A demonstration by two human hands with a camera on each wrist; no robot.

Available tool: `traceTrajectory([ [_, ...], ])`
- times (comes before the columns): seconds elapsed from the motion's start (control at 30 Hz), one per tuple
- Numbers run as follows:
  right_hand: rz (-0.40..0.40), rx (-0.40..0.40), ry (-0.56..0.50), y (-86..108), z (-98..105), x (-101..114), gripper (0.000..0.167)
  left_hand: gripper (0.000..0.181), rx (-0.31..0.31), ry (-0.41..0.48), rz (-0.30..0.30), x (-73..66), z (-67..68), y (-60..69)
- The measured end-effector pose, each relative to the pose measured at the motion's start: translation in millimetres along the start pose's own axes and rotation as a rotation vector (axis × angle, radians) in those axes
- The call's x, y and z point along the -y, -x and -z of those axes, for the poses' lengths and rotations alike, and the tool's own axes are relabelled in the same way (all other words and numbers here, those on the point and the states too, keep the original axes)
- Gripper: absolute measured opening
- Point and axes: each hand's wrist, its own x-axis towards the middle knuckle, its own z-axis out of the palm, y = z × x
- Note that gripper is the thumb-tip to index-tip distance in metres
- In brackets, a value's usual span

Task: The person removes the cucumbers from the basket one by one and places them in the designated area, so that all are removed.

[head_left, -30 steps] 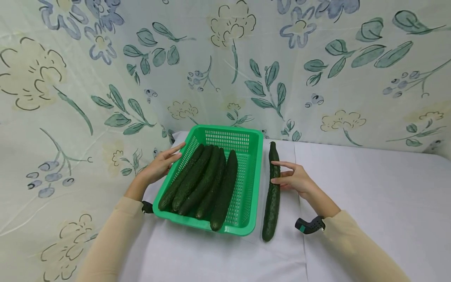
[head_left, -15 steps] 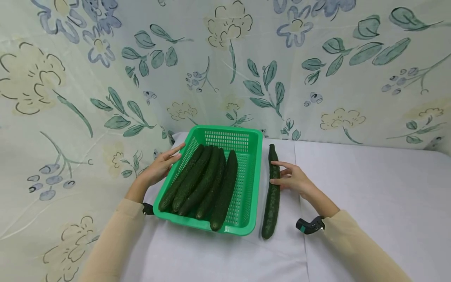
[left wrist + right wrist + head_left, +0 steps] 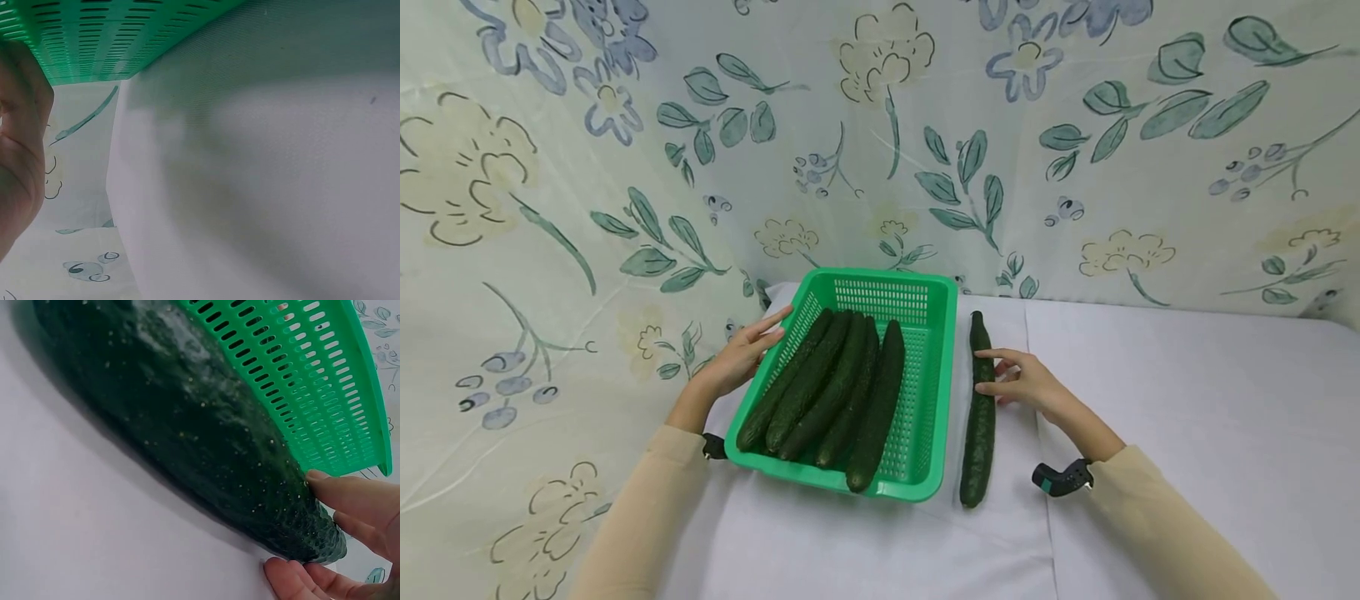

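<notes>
Grip of the right hand (image 3: 1026,385) is pinching the loose cucumber (image 3: 978,442) lightly, thumb and fingers set just wide enough to be straddling its girth. Contact is falling toward the slimmer far end — presumably because the narrow neck is easier to span than the thick near end. Right wrist view is showing digits on both flanks. The cucumber is lying lengthwise along the white-covered worktop (image 3: 1187,400), just beside the basket and roughly parallel to its right wall; whether any part of it is lifting clear cannot be told.

The green basket (image 3: 945,392) is standing upright on the same covering, somewhat askew to the worktop's far edge. Inside, five cucumbers (image 3: 837,383) are lying side by side, bunching toward the left wall, an arrangement apparently economical of space. The rightmost one's near end is overlapping the near rim; actual contact is not being shown.

Across the basket, the left hand (image 3: 737,358) is resting against the left rim and outer wall, visible fingers extended and clasping nothing — in my judgement, it is bracing the basket against sliding. Its remaining fingers are partly hidden.

Behind everything, a floral cloth (image 3: 850,225) is hanging as a backdrop.
</notes>
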Motion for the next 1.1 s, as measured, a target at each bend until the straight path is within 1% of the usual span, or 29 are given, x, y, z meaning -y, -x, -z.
traceTrajectory([
  [0.17, -0.03, 0.0, -0.028, 2.0, 3, 3, 0.068, 0.053, -0.004, -0.007, 0.006, 0.7, 0.4, -0.2],
  [0.33, -0.043, -0.035, -0.022, 3.0, 12, 11, 0.072, 0.053, -0.003, -0.013, 0.008, 1.6, 1.0, -1.0],
  [0.47, -0.011, -0.082, -0.018, 2.4, 21, 20, 0.069, 0.053, -0.01, -0.021, 0.012, 0.5, 0.8, 0.0],
  [0.57, 0.028, -0.115, -0.039, 1.9, 26, 31, 0.065, 0.053, -0.01, -0.016, 0.011, -0.1, 0.4, 0.5],
  [0.73, 0.073, -0.141, -0.061, 0.1, 31, 52, 0.061, 0.053, -0.007, -0.006, 0.006, 0.9, 0.4, 0.1],
  [0.87, 0.084, -0.127, -0.109, -2.8, 29, 69, 0.06, 0.053, -0.011, -0.002, 0.007, 1.5, 0.2, 0.2],
  [0.93, 0.084, -0.117, -0.149, -4.9, 27, 78, 0.059, 0.053, -0.011, -0.001, 0.007, 1.8, 0.2, 0.4],
  [1.1, 0.091, -0.091, -0.209, -11.4, 17, 99, 0.056, 0.053, -0.005, 0.003, 0.003, 0.1, 0.6, 1.0],
])
